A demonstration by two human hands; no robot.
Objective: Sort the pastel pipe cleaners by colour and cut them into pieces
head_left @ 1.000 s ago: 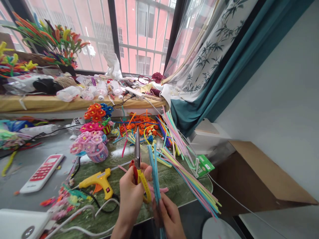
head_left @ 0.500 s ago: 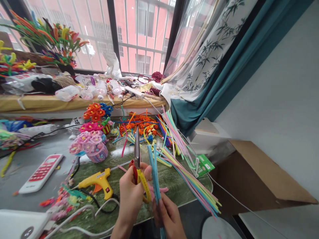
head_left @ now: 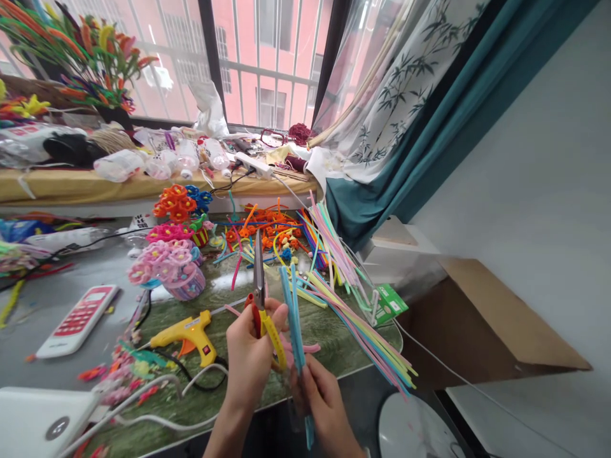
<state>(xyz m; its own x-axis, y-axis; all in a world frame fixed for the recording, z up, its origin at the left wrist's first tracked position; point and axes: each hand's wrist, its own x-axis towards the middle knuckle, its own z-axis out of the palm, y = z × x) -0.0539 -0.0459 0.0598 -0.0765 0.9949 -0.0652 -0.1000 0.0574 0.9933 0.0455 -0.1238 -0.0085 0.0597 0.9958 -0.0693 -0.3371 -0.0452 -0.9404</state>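
Observation:
My left hand (head_left: 249, 346) is closed round the red and yellow handles of a pair of scissors (head_left: 258, 273), whose blades point up and look shut. Just to the right, my right hand (head_left: 324, 397) pinches a bundle of light blue pipe cleaners (head_left: 294, 318), held upright beside the scissors without visibly touching the blades. Pink pipe cleaners (head_left: 311, 348) lie behind, between the two hands. A yellow glue gun (head_left: 191, 336) rests on the green table left of my left hand.
Pastel pipe cleaners (head_left: 365, 331) stick out over the table's right edge. Pink flower pots (head_left: 184, 273), orange flowers (head_left: 267, 222), a white remote (head_left: 79, 321) and cables surround the hands. A cardboard box (head_left: 506, 324) stands at the right.
The whole view has shifted slightly, so the table and windowsill sit higher in the picture. Both hands keep their holds, and the blue bundle's lower end now shows below my right hand.

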